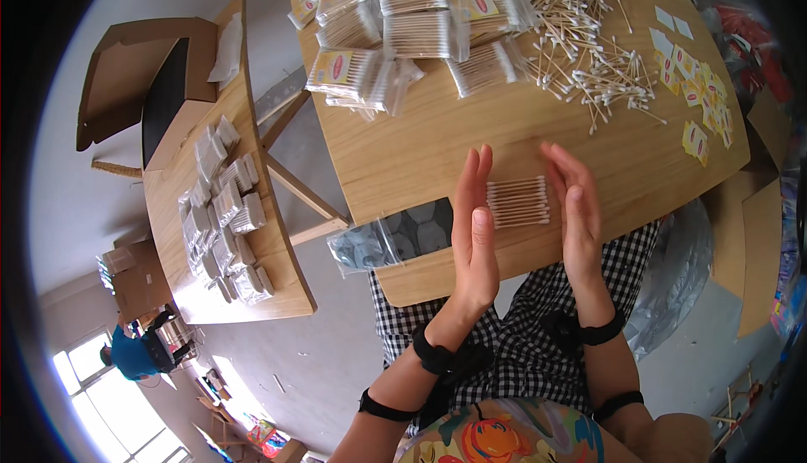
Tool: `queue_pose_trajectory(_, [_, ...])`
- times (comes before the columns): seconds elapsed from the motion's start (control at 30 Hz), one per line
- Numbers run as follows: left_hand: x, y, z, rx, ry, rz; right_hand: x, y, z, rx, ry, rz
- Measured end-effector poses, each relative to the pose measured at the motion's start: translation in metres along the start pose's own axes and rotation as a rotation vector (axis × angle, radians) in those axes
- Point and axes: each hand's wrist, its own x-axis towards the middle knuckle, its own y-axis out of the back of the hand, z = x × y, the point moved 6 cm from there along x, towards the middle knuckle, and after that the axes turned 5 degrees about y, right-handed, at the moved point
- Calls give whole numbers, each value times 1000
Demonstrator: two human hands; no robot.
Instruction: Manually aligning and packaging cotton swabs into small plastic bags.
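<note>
A neat row of cotton swabs (516,202) lies flat on the wooden table (403,144) in front of me, the sticks running left to right. My left hand (476,228) stands on edge at the row's left end, fingers straight and palm facing in. At the other end my right hand (577,211) mirrors it, its fingers stretched out and slightly blurred. The swabs sit between the two palms, and neither hand grips them. Beside my left hand, at the table's near edge, is a stack of clear plastic bags (387,238) over something dark.
Bagged swab packs (412,9) are piled at the far left, with a heap of loose swabs (580,51) beside them. Small yellow cards (702,97) lie far right. A second table (277,270) holds more packs (223,211) and an open carton (126,85). A person (134,352) stands far back.
</note>
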Motion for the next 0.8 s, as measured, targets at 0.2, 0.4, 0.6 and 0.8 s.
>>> queue_pose_trajectory(0.2, [-8, -16, 0, 15, -56, 90, -5, -13, -3, -11, 41, 16])
queue_pose_trajectory(0.4, [-5, -9, -3, -63, -64, 198, -3, -4, 2, 58, 29, 73])
queue_pose_trajectory(0.6, [-1, 8, -27, -127, -80, 93, -4, -10, 7, 83, -3, 22])
queue_pose_trajectory(0.8, [-8, 23, 10, -9, -86, 225, 2, 19, -1, 82, 28, 94])
